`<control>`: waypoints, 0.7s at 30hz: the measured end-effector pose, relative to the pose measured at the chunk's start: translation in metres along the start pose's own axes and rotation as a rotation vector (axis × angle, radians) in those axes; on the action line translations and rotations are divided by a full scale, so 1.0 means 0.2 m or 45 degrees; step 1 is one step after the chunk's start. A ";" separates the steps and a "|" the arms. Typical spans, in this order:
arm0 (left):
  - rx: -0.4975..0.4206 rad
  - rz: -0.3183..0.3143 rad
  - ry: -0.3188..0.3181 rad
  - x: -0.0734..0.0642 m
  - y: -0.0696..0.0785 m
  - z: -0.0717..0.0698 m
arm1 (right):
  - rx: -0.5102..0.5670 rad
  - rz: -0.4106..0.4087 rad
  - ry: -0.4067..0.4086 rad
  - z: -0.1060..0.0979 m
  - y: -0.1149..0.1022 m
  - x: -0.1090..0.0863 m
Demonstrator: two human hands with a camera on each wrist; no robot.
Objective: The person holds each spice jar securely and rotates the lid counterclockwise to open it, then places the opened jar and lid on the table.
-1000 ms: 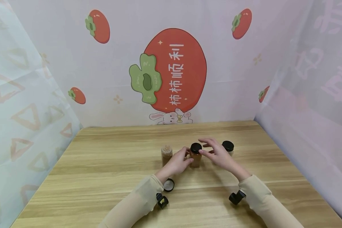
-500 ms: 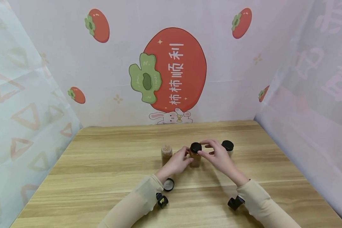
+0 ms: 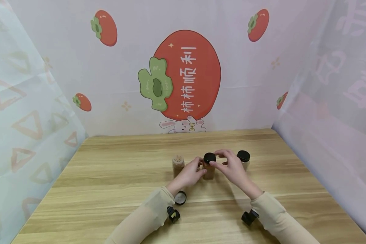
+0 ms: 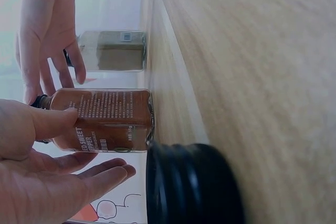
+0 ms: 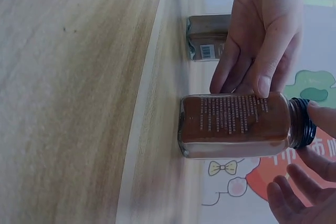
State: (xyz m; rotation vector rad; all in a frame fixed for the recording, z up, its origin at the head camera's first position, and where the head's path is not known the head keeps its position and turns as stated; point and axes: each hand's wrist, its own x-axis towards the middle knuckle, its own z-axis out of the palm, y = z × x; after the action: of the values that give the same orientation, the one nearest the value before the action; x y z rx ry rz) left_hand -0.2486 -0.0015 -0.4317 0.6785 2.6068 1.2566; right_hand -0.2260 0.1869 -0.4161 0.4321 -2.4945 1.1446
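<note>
A glass spice jar of red-brown powder point(image 3: 208, 173) stands upright on the table, with a ribbed black lid point(image 5: 303, 123) on top. Its printed label point(image 4: 88, 139) partly reads "sweet pepper" in the left wrist view. My left hand point(image 3: 189, 174) grips the jar's body from the left, thumb on the near side. On the other side, my right hand point(image 3: 233, 170) pinches the lid between thumb and fingers. Left of these, partly behind my left hand, is a second spice jar point(image 3: 178, 163) whose perforated shaker top shows.
A loose black lid point(image 3: 180, 198) lies hollow side up near my left wrist. Behind my right hand stands a third jar point(image 3: 243, 158) with a black lid and pale contents. Both wrists carry small black cameras. A printed cloth wall point(image 3: 125, 78) rises behind the wooden table point(image 3: 116, 176).
My right hand has shifted slightly left, and its thumb has slid farther across the lid's near side. The right wrist moved left as well. My left hand and the jar have stayed put.
</note>
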 end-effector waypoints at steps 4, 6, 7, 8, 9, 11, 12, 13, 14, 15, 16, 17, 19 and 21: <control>0.003 0.013 0.007 0.00 0.00 0.00 | -0.018 -0.038 -0.014 0.00 0.01 0.01; 0.009 0.018 0.009 0.01 0.00 0.00 | -0.020 -0.056 -0.029 -0.01 0.01 0.01; 0.014 0.020 0.011 0.01 0.00 0.00 | -0.018 -0.063 -0.040 -0.01 0.01 0.02; 0.018 0.022 0.011 0.01 -0.01 0.00 | -0.017 -0.067 -0.053 -0.02 0.01 0.02; 0.022 0.025 0.012 0.01 -0.01 0.00 | -0.017 -0.072 -0.067 -0.02 0.01 0.02; 0.029 0.027 0.012 0.01 -0.01 0.00 | -0.011 -0.081 -0.100 -0.03 0.01 0.02; 0.030 0.028 0.013 0.01 -0.01 0.00 | -0.008 -0.086 -0.118 -0.04 0.01 0.03; 0.029 0.030 0.012 0.01 0.00 0.00 | -0.004 -0.092 -0.136 -0.04 0.01 0.03; 0.029 0.030 0.010 0.01 0.00 0.00 | 0.002 -0.100 -0.152 -0.05 0.01 0.03; 0.029 0.032 0.011 0.00 0.00 0.00 | 0.009 -0.112 -0.167 -0.05 0.01 0.03; 0.029 0.033 0.012 0.00 0.00 0.00 | 0.017 -0.124 -0.182 -0.05 0.02 0.03; 0.029 0.034 0.012 0.00 0.00 0.00 | 0.021 -0.137 -0.196 -0.05 0.02 0.03; 0.028 0.039 0.012 0.00 0.00 0.00 | 0.028 -0.163 -0.222 -0.06 0.03 0.04; 0.029 0.042 0.013 0.00 0.00 0.00 | 0.024 -0.187 -0.249 -0.06 0.04 0.04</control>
State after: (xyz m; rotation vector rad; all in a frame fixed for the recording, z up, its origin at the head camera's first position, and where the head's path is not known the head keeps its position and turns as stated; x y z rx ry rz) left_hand -0.2483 -0.0014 -0.4313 0.7237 2.6324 1.2452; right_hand -0.2343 0.2001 -0.4097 0.7531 -2.5667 1.1163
